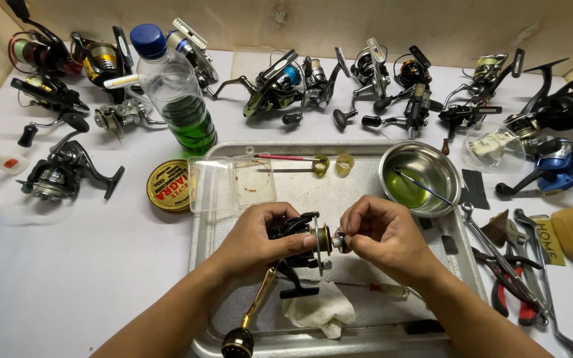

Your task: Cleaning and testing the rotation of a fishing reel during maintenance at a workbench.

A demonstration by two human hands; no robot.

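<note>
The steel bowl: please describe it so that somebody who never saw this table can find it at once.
Start at the metal tray in the middle of the white table. The steel bowl sits at the tray's far right corner, beyond the right hand. It alone is round and shiny, with green liquid and a thin brush in it.

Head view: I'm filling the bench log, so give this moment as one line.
left hand: grips black fishing reel | right hand: pinches small part at reel's front | over metal tray | white rag below
</note>
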